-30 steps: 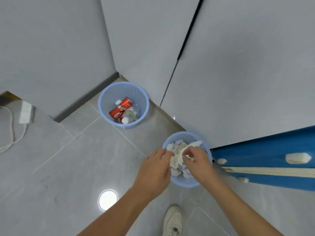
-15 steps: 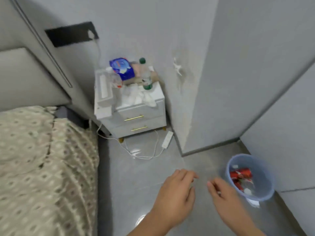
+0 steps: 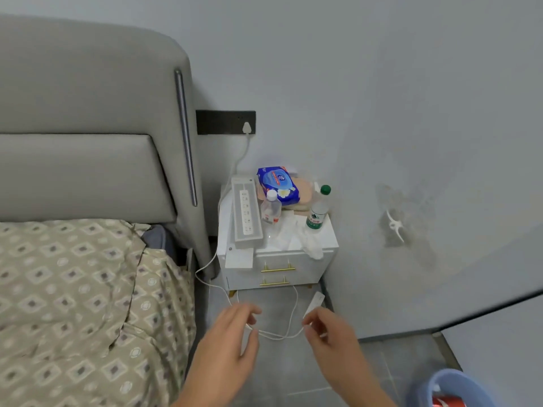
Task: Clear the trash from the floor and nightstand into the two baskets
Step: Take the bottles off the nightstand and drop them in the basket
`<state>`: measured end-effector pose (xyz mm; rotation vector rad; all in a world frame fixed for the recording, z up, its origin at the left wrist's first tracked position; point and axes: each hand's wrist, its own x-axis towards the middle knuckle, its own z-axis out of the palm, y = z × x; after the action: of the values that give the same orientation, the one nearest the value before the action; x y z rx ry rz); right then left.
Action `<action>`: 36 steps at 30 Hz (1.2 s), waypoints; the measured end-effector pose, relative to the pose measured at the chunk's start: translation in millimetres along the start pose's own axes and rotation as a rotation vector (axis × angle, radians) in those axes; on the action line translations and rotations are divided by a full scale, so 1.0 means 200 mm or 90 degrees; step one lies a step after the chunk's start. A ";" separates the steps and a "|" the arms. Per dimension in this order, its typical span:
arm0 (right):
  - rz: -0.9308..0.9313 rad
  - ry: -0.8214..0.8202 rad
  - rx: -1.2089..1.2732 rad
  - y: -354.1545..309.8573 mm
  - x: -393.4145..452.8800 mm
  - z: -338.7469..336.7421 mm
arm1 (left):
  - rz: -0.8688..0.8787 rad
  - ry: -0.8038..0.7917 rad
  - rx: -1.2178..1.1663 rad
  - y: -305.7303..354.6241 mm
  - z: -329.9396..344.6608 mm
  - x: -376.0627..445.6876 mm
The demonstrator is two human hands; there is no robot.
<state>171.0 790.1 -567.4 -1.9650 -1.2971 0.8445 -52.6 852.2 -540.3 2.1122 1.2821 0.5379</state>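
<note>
Here, both hands hang empty over the floor, left hand (image 3: 226, 345) and right hand (image 3: 332, 339) each with a loose, relaxed grip. The white nightstand (image 3: 282, 259) carries crumpled tissues (image 3: 311, 242), 2 bottles, one green-capped (image 3: 318, 210) and one white-capped (image 3: 271, 207), and a blue wipes pack (image 3: 277, 185). A blue basket (image 3: 449, 386) sits at lower right.

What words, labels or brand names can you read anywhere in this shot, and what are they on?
None can be read.
Green-capped bottle: green label, print blurred.
Small clear bottle: red-marked label, too small.
Blue wipes pack: oval logo, illegible.
Power strip box: no legible print.
Red can in blue basket: white marking, cut off.
</note>
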 end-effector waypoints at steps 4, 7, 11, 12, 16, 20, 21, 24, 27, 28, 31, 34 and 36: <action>-0.001 -0.008 -0.042 0.03 0.18 -0.01 | 0.002 -0.007 -0.012 -0.03 0.07 0.18; -0.003 -0.042 -0.106 0.11 0.40 -0.10 | 0.005 -0.021 -0.017 -0.03 0.15 0.39; 0.010 -0.020 -0.132 0.14 0.82 -0.29 | -0.014 -0.024 -0.016 -0.02 0.16 0.73; 0.013 -0.001 -0.130 0.13 0.92 -0.34 | -0.017 -0.023 -0.016 -0.01 0.14 0.84; -0.020 0.086 -0.149 0.02 1.28 -0.52 | 0.006 0.015 0.053 0.01 0.08 1.27; -0.064 0.173 -0.252 -0.11 1.62 -0.59 | -0.008 0.031 0.131 -0.02 0.02 1.66; -0.056 0.179 -0.275 -0.13 1.69 -0.58 | -0.016 0.019 0.152 -0.04 0.02 1.74; -0.007 0.129 -0.316 -0.14 1.87 -0.52 | -0.040 -0.052 0.203 -0.11 0.07 1.91; 0.023 0.060 -0.343 -0.08 1.95 -0.44 | -0.037 -0.119 0.211 -0.19 0.14 1.98; 0.021 0.056 -0.353 -0.05 1.96 -0.42 | -0.025 -0.136 0.216 -0.22 0.16 1.99; 0.024 0.064 -0.355 0.01 1.94 -0.38 | 0.012 -0.164 0.221 -0.27 0.20 1.98; 0.018 0.097 -0.324 0.02 1.88 -0.38 | 0.051 -0.145 0.204 -0.27 0.20 1.96; 0.002 0.134 -0.296 -0.02 1.80 -0.40 | 0.068 -0.129 0.187 -0.23 0.18 1.94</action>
<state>342.9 1115.9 -577.9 -2.3348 -1.4547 0.3370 114.6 1204.7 -585.8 2.4163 1.1971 0.1787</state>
